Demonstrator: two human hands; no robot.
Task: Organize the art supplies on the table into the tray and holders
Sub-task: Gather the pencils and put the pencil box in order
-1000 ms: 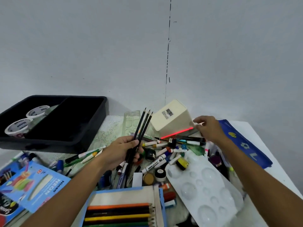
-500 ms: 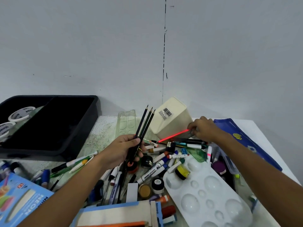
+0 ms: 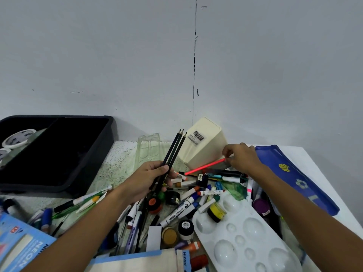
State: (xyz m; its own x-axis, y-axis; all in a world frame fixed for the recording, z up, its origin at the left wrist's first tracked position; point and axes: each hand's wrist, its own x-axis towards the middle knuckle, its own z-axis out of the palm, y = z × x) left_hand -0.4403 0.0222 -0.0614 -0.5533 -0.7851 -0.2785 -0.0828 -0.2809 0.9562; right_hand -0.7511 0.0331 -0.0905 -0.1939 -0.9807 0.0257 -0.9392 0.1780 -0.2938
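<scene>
We are facing a pale grey wall with a dashed vertical seam, a white table pushed against it. A black tray is sitting at the table's left, tape rolls lying in its far compartment. A cream holder is lying tipped by the wall. Markers and paint jars are crowding the middle beside a white palette. Our left hand is gripping three black pencils; our right hand is pinching a red pencil against the holder.
</scene>
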